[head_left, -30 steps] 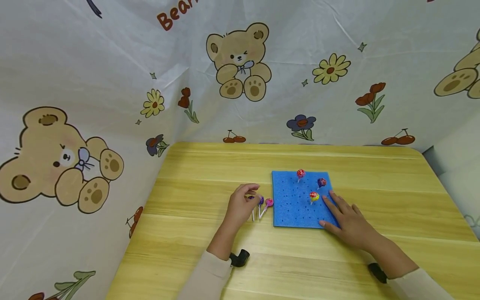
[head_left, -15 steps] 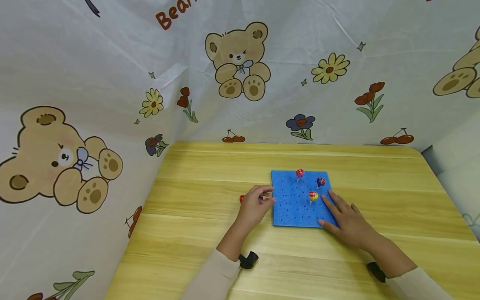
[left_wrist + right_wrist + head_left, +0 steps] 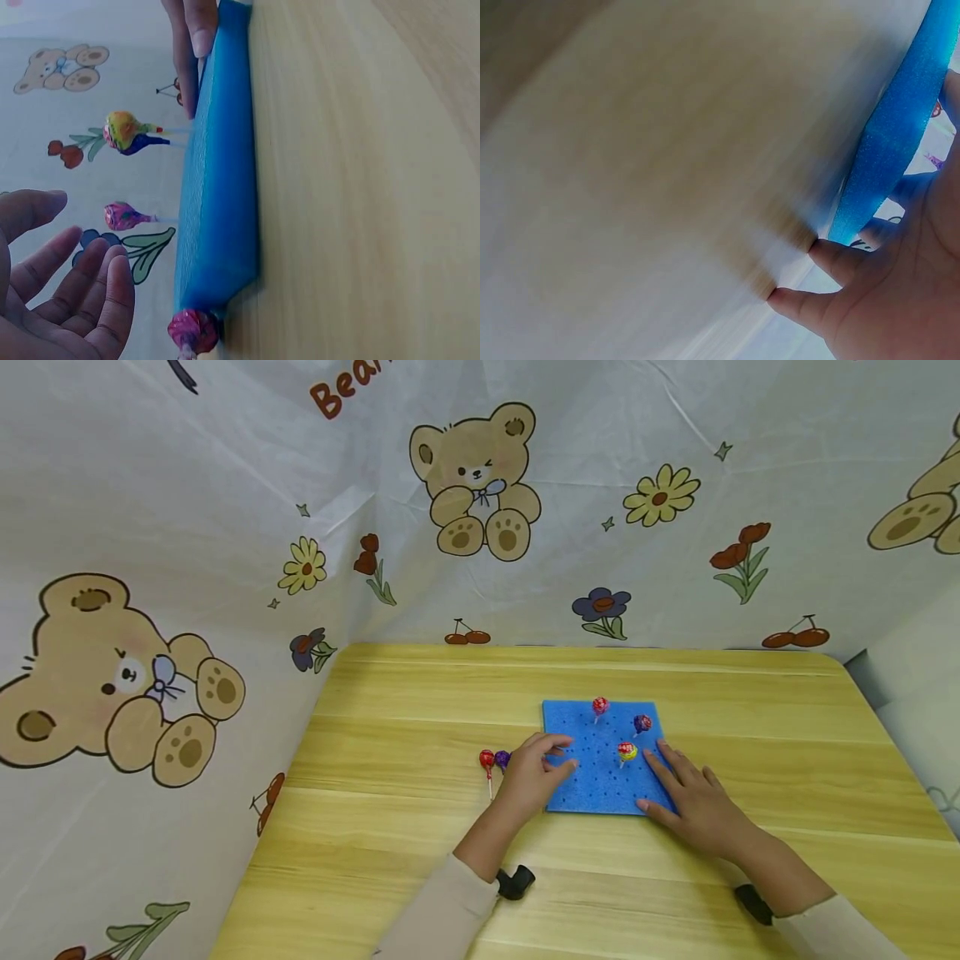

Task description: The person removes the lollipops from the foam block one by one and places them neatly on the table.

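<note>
My left hand (image 3: pixel 531 775) hovers over the left edge of a blue foam board (image 3: pixel 592 793) dotted with small holes. In the left wrist view its fingers are loosely bent, with nothing between them. My right hand (image 3: pixel 701 806) rests on the board's right edge, fingers spread; in the right wrist view some fingertips touch the table. Three lollipops stand upright in the board: a red one (image 3: pixel 600 706), a purple one (image 3: pixel 642 723) and a yellow-and-red one (image 3: pixel 627 750). A pink-wrapped lollipop (image 3: pixel 193 330) lies beside the board, hidden by my left hand in the head view.
Left of my left hand, a red lollipop (image 3: pixel 487 759) and a purple lollipop (image 3: pixel 502 760) lie on the wooden table (image 3: pixel 375 843), the purple one partly covered. A bear-print cloth (image 3: pixel 480 593) hangs along the table's back and left edges.
My left hand has moved right from above the loose lollipops to over the board's left edge, uncovering the red lollipop. My right hand and the standing lollipops have stayed in place.
</note>
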A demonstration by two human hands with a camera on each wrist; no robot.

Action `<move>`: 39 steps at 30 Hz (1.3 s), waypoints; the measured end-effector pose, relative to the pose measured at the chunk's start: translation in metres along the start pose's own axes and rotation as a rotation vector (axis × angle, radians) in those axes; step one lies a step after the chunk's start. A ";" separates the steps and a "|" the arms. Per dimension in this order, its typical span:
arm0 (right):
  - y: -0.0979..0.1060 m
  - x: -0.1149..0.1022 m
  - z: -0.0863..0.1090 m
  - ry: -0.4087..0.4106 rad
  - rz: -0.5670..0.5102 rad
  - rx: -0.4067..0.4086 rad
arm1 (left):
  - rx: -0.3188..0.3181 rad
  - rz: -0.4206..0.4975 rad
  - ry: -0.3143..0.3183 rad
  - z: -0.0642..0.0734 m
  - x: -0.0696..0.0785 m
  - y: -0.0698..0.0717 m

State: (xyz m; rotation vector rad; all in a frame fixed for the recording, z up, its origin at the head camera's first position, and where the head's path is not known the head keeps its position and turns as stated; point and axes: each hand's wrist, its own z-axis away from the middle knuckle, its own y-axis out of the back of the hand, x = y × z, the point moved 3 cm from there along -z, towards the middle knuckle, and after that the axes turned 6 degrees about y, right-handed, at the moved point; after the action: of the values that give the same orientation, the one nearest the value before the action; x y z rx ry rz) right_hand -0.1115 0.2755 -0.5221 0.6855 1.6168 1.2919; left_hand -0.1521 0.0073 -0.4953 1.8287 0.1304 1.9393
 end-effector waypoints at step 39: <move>0.000 0.002 0.000 -0.020 -0.011 -0.053 | 0.000 -0.023 -0.036 -0.024 0.013 -0.063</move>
State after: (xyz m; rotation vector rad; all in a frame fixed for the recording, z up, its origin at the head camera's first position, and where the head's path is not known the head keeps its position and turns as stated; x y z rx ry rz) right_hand -0.1117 0.2770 -0.5230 0.6543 1.5627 1.3111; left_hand -0.1582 0.0739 -0.5095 1.8526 0.1398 1.8898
